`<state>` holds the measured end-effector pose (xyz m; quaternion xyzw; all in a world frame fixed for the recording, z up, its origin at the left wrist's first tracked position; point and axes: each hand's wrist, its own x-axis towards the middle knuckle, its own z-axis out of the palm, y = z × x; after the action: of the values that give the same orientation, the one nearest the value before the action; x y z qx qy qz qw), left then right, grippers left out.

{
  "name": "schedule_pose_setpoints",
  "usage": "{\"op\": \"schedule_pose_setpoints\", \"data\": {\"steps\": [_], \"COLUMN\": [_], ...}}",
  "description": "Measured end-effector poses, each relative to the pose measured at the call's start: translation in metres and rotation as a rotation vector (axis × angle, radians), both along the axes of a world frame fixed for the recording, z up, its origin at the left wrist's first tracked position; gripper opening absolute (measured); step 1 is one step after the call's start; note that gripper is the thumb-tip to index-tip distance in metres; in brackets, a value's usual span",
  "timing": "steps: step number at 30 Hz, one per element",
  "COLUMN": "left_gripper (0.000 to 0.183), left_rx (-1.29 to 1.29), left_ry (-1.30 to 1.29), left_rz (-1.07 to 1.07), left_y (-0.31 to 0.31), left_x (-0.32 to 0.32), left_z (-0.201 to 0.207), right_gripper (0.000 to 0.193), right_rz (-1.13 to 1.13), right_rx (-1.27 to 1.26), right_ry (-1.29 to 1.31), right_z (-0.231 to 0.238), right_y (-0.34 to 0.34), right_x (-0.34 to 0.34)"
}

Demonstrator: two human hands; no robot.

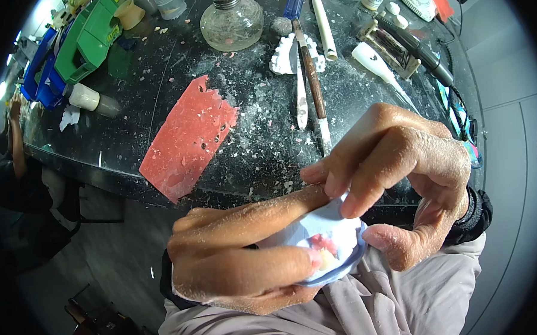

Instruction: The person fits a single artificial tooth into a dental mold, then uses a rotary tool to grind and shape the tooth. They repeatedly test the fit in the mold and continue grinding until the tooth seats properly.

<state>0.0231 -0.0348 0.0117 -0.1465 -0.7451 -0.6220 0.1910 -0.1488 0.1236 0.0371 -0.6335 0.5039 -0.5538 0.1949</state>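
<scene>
A green, open plastic bin stands near the left edge of the black worktop. A red rectangular sheet, one end ragged, lies across the front edge. Before that edge, the left hand grasps a pale-blue, cup-shaped piece; the right hand grips its right rim.

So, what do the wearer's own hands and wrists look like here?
The left hand and right hand are both ungloved, with fine whitish powder on the skin. A black cuff shows at the left wrist, and bunched black material circles the right; whether it is sleeve or band is unclear.
</scene>
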Motion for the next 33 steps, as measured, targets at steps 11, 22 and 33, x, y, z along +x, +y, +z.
{"op": "schedule_pose_setpoints", "data": {"steps": [11, 22, 33], "left_gripper": [0.062, 0.052, 0.051], "left_rx": [0.156, 0.197, 0.208], "left_ry": [-0.112, 0.353, 0.312], "left_rz": [0.062, 0.332, 0.356], "left_y": [0.015, 0.024, 0.029], "left_x": [0.002, -0.028, -0.025], "left_z": [-0.004, -0.016, -0.013], "right_gripper": [0.046, 0.045, 0.045], "right_rz": [0.062, -0.03, -0.086], "right_rx": [0.019, -0.216, -0.224], "right_ry": [-0.049, -0.097, -0.135], "right_z": [-0.012, -0.028, -0.024], "right_y": [-0.001, -0.009, -0.009], "right_x": [0.0, 0.01, 0.018]}}
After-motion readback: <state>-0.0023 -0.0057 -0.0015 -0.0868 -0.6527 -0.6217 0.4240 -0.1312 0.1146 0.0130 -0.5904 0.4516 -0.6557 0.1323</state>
